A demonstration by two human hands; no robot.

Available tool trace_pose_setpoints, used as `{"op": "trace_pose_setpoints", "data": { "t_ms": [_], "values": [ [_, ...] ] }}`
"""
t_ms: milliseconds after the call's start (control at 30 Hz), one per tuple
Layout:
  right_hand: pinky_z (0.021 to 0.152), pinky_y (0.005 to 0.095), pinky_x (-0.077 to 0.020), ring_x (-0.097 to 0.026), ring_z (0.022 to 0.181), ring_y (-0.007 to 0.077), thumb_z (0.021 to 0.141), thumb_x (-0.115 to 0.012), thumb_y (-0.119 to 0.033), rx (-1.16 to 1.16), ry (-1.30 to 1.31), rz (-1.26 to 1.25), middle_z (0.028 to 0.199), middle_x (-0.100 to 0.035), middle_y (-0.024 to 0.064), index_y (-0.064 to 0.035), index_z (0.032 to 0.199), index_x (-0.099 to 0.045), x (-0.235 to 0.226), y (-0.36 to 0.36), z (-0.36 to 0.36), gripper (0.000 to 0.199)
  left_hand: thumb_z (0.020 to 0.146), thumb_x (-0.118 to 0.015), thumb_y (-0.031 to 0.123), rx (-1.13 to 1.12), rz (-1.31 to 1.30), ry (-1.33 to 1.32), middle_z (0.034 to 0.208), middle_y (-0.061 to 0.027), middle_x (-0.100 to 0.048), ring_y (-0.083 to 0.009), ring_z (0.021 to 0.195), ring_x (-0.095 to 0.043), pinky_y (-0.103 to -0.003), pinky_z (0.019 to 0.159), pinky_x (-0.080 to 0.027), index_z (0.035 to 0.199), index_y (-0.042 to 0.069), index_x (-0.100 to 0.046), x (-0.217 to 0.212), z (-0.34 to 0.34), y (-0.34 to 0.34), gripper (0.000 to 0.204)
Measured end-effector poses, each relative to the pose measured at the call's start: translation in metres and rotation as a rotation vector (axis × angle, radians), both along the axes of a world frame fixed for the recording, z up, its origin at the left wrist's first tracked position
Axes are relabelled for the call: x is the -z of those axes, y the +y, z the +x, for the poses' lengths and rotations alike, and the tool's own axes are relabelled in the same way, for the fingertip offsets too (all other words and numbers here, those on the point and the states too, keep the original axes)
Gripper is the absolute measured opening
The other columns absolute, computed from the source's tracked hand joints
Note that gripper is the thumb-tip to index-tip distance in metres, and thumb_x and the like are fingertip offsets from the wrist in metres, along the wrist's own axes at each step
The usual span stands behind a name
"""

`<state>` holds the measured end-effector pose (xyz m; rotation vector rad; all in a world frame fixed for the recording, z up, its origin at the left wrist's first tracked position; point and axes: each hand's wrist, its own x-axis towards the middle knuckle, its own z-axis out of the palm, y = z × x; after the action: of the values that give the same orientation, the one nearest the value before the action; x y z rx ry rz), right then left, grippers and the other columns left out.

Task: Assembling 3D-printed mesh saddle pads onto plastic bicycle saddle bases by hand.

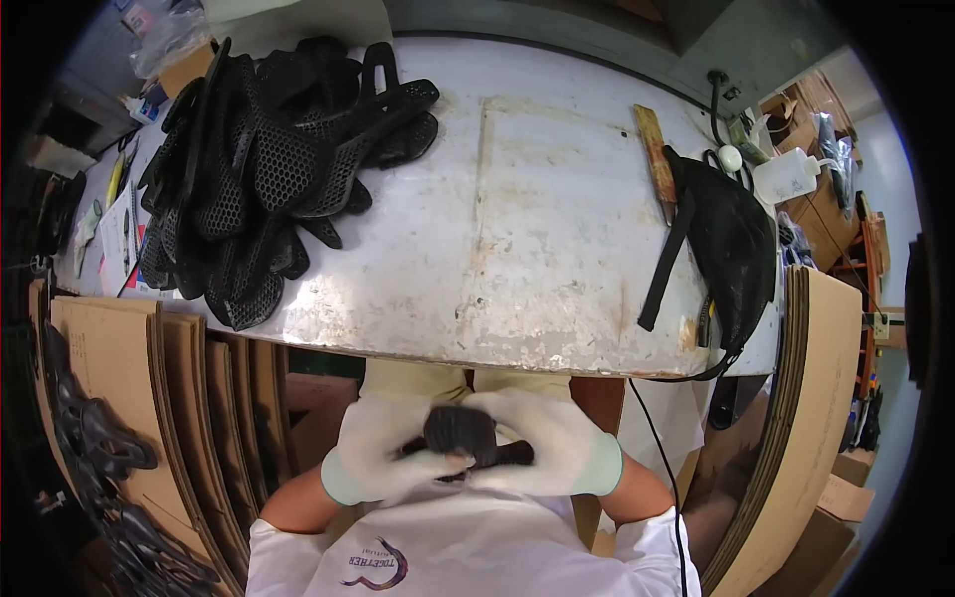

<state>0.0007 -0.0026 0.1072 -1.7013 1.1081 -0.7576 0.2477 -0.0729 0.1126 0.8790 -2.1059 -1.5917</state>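
Close to my body, below the table's front edge, my left hand and my right hand are closed on a black piece between them. Both hands wear white gloves with pale green cuffs. The piece looks folded or bent, and a narrow dark part shows by the right hand's fingers. Motion blurs it, and the gloves cover much of it, so its kind is unclear. On the table's left side lies a heap of black honeycomb-mesh pieces, molded with openings and rounded ends.
The worn white table stands ahead. On its right are a black pouch with a strap, a wooden strip and a white squeeze bottle. Upright cardboard sheets flank me, with more black pieces at the far left. A black cord hangs down.
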Motion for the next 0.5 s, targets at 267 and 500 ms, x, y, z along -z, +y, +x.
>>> {"op": "trace_pose_setpoints", "data": {
  "t_ms": [267, 500],
  "values": [
    [0.053, 0.0372, -0.0402, -0.051, 0.06, 0.024, 0.072, -0.088, -0.054, 0.136, 0.069, -0.483, 0.072, -0.048, 0.0054, -0.0076, 0.075, -0.061, -0.007, 0.001, 0.008, 0.054, 0.083, -0.081, 0.025, 0.225, -0.433, 0.294, 0.067, -0.0038, -0.054, -0.0222, 0.054, -0.058, -0.035, 0.051, -0.045, 0.114, 0.005, -0.079, 0.041, -0.003, 0.009, 0.037],
    [0.046, 0.0351, -0.034, -0.047, 0.052, 0.02, 0.076, -0.085, -0.056, 0.146, 0.027, -0.535, 0.063, -0.043, 0.0017, -0.0127, 0.062, -0.055, -0.002, 0.002, 0.015, 0.054, 0.08, -0.077, 0.019, 0.294, -0.431, 0.321, 0.067, -0.0041, -0.053, -0.0222, 0.053, -0.057, -0.035, 0.049, -0.045, 0.112, 0.002, -0.078, 0.045, -0.002, 0.008, 0.037]
  ]
}}
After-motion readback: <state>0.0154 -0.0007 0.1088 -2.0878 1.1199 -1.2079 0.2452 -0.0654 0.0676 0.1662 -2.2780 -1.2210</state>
